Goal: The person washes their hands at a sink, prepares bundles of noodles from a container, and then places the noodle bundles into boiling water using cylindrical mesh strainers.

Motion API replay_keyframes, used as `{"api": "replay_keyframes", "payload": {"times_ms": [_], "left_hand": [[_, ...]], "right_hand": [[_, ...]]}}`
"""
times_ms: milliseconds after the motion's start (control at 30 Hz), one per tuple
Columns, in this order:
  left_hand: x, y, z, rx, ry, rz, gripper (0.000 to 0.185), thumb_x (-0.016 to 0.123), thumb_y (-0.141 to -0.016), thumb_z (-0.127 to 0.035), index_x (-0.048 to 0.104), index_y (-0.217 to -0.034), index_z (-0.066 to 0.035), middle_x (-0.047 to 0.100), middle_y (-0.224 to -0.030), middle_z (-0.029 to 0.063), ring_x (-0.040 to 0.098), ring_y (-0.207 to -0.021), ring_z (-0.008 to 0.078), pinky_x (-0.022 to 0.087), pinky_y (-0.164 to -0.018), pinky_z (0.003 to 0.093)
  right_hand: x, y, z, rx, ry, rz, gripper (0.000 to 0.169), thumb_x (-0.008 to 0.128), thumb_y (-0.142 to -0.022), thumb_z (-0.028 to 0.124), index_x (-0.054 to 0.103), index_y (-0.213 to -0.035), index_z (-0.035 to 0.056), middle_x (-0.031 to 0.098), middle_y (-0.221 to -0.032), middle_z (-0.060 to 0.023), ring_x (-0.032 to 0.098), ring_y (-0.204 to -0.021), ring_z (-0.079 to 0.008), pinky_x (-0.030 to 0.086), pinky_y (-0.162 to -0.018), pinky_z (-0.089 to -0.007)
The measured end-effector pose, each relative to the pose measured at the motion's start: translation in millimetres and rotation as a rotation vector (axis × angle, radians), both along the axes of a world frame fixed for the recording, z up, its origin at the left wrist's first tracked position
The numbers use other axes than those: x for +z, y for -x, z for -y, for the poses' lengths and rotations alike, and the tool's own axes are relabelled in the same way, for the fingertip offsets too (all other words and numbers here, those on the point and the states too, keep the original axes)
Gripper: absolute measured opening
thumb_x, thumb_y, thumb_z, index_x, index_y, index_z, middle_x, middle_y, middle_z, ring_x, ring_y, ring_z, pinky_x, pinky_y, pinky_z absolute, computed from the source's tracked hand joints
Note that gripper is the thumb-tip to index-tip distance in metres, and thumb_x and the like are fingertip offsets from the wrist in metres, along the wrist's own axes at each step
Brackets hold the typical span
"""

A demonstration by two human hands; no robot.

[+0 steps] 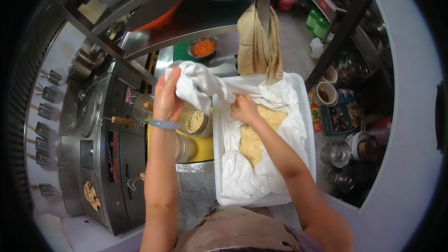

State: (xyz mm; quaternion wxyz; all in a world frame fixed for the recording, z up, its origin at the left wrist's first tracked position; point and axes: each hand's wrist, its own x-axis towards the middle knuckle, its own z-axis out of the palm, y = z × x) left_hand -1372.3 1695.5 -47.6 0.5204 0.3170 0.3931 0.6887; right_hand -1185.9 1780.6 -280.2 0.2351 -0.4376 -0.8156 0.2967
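Note:
My left hand (169, 98) is raised over the left side of a white plastic tub (308, 136), gripping a bunched end of white cloth (197, 82). The cloth hangs across to the tub, where its folds line the walls. Pale yellow noodles (250, 143) lie in bundles in the middle of this lining. Inside the tub, my right hand (245, 109) reaches to the upper left corner of the noodles, its fingers curled against cloth and noodles. Whether those fingers pinch anything is hidden.
Left of the tub stand metal strainer cups, one holding noodles (194, 121), over a yellow surface (203, 148). A steel cooking range (105, 140) is further left. Ahead, a beige towel (259, 42) hangs from a metal shelf (182, 42) near a bowl of shredded carrot (203, 47).

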Motion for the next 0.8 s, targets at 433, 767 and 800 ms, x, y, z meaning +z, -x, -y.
{"api": "replay_keyframes", "payload": {"times_ms": [433,767,800], "left_hand": [[34,2,-25,0.096,-0.125,-0.035,0.019,0.059,-0.094,-0.019,0.055,-0.107,-0.006,0.065,-0.098,0.0055,0.065,-0.087,0.0144,0.055,-0.072,0.0297],[6,-16,-41,0.017,-0.258,-0.075,0.019,0.061,-0.093,-0.019,0.054,-0.109,-0.010,0.061,-0.103,0.0025,0.060,-0.094,0.0131,0.048,-0.082,0.0283],[1,-19,-38,0.011,-0.166,-0.222,0.032,0.063,-0.092,-0.019,0.050,-0.119,-0.009,0.060,-0.109,0.0046,0.060,-0.098,0.0161,0.048,-0.087,0.0298]], "right_hand": [[29,-60,15,0.228,-0.165,0.269,0.057,0.078,-0.062,0.018,0.058,-0.115,0.0162,0.052,-0.117,-0.0090,0.042,-0.117,-0.0316,0.035,-0.092,-0.0439],[30,-82,58,0.113,-0.221,-0.043,0.036,0.073,-0.065,0.008,0.059,-0.098,0.0105,0.060,-0.097,-0.0059,0.055,-0.095,-0.0238,0.043,-0.081,-0.0359],[40,-91,61,0.020,-0.133,-0.099,0.033,0.071,-0.066,0.007,0.059,-0.097,0.0092,0.060,-0.094,-0.0065,0.057,-0.089,-0.0229,0.044,-0.077,-0.0341]]}}
